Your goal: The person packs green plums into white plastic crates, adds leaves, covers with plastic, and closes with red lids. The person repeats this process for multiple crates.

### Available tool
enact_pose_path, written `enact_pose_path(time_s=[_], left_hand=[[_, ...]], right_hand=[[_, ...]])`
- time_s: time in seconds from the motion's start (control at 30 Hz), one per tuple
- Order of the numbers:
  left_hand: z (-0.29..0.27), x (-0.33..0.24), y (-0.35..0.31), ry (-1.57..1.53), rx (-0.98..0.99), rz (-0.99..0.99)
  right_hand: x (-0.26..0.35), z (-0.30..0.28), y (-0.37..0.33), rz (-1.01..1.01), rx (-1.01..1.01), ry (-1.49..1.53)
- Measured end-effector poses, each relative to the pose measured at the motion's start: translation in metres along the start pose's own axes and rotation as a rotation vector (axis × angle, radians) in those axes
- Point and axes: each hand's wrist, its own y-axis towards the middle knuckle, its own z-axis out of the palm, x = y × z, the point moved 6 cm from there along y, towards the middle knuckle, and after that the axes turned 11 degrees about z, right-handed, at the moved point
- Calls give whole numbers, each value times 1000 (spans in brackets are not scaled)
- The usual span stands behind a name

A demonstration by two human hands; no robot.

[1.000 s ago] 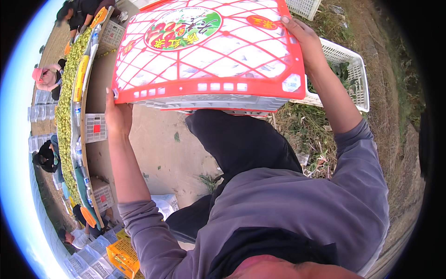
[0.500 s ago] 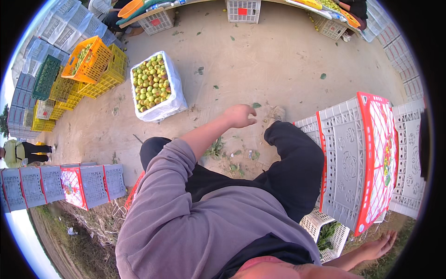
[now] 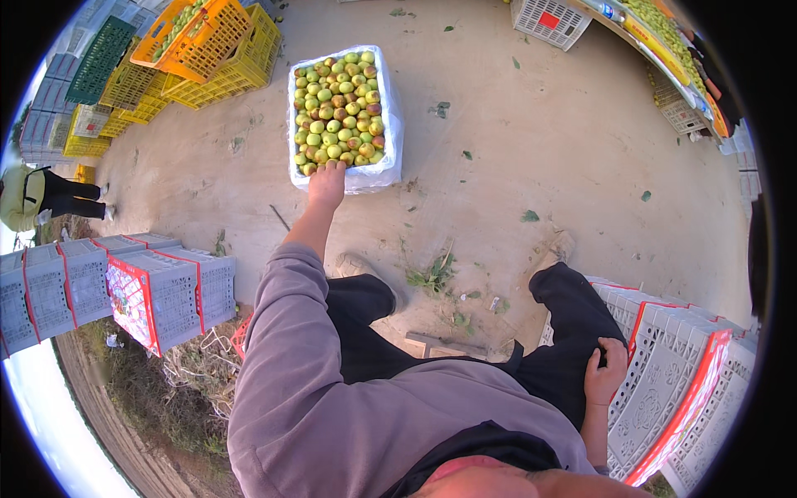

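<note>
A white-lined crate stands on the ground ahead, heaped with round green and reddish-brown fruit that look like jujubes. My left arm reaches forward to it. At its near rim, toward the left corner, my left hand is closed over the edge, its fingertips against the fruit. My right hand lies on my right thigh, holding nothing, with the fingers loosely bent and the thumb apart.
Yellow crates and an orange crate of fruit are stacked at far left. Grey, red-edged crates line the left; more grey crates stand beside my right leg. A person is at the left edge.
My left hand has moved forward onto the crate's near rim. My right hand has come in from the lower right onto my thigh. The view has shifted, bringing the crate nearer.
</note>
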Motion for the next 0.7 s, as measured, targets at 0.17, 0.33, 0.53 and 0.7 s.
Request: enact_pose_path(time_s=[0.17, 0.33, 0.53, 0.7], left_hand=[[16, 0, 25, 96, 208, 13], [12, -10, 34, 50, 307, 28], [-6, -70, 24, -25, 277, 44], [-12, -228, 4, -227, 349, 91]], right_hand=[[0, 8, 12, -51, 37, -90], [-16, 11, 7, -59, 7, -62], [-22, -2, -7, -65, -52, 24], [-24, -12, -10, -58, -110, 119]])
